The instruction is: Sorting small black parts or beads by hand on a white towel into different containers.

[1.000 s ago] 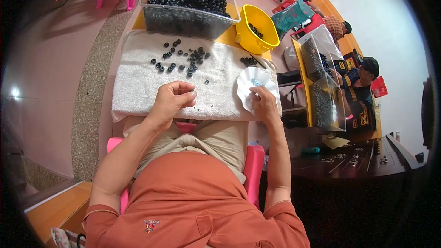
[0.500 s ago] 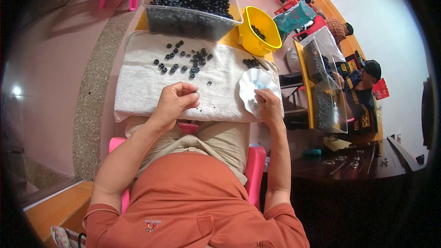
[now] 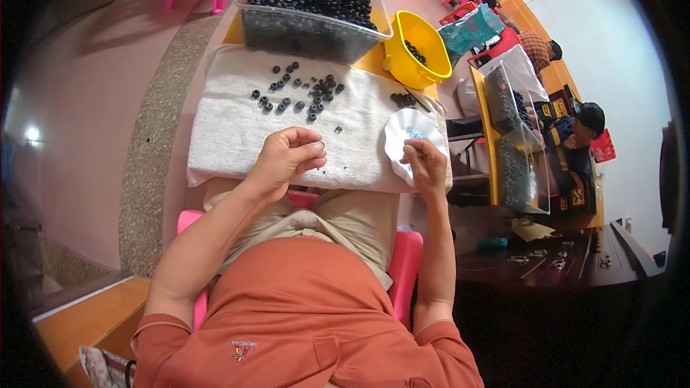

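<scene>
My left hand point(image 3: 287, 162) is above the near middle of a white towel point(image 3: 230, 129), thumb and fingers pinched on a small dark round piece point(image 3: 322, 145) that they mostly cover. My right hand point(image 3: 429, 163) is closed in a pinch at the near side of a white scalloped dish point(image 3: 397, 145); what its fingertips hold, if anything, is too small to make out. Tiny pale blue pieces point(image 3: 413, 132) lie in the dish. Past my left hand, several black ring-like beads point(image 3: 314, 108) are scattered over the towel.
Behind the towel stand a clear bin point(image 3: 309, 36) full of black beads and a yellow tub point(image 3: 402, 66) with a few inside. A small bead cluster point(image 3: 403, 100) sits beyond the dish. To the right are clear bins point(image 3: 519, 172) and a co-worker point(image 3: 575, 126) in a cap.
The whole view has shifted slightly, moving the scene to the right. My right hand has drawn back a little from the dish's middle, fingers still pinched. My left hand keeps its pinch.
</scene>
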Tool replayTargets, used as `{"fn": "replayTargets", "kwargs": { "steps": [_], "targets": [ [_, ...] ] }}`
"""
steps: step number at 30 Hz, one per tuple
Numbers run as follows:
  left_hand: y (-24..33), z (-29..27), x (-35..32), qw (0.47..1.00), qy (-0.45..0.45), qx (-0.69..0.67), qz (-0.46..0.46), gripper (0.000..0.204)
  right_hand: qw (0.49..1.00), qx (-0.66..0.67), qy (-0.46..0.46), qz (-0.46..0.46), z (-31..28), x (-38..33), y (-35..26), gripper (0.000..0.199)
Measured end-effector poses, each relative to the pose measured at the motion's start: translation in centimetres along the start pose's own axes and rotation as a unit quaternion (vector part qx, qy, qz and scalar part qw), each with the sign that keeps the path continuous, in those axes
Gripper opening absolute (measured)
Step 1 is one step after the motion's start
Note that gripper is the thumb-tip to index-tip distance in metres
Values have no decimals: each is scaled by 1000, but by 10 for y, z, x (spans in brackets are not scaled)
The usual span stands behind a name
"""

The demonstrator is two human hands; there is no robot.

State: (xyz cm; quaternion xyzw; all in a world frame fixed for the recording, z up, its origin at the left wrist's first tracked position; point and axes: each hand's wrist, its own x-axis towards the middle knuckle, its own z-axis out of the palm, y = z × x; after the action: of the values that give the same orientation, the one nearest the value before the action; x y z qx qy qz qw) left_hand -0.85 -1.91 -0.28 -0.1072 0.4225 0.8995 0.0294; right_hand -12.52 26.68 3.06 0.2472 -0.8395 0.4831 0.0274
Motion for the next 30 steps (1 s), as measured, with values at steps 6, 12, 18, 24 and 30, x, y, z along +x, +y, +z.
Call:
{"fn": "replayTargets", "kwargs": {
  "steps": [6, 12, 18, 24, 30],
  "targets": [
    [2, 4, -2, 1000, -23, -15, -4, 17, 990, 128, -46, -22, 20, 1, -6, 10],
    [-1, 4, -2, 998, -55, 4, -1, 15, 980, 183, -72, 20, 40, -3, -23, 10],
    [-2, 5, -3, 998, -57, 16, -8, 13, 963, 225, -146, 36, 54, -3, -29, 11],
    [-4, 7, -5, 994, -107, 33, -11, 16, 942, 255, -209, 57, 70, -1, -43, 10],
    [1, 8, -8, 990, -136, 7, -44, 25, 919, 269, -279, 73, 69, 3, -52, 12]
  ]
}}
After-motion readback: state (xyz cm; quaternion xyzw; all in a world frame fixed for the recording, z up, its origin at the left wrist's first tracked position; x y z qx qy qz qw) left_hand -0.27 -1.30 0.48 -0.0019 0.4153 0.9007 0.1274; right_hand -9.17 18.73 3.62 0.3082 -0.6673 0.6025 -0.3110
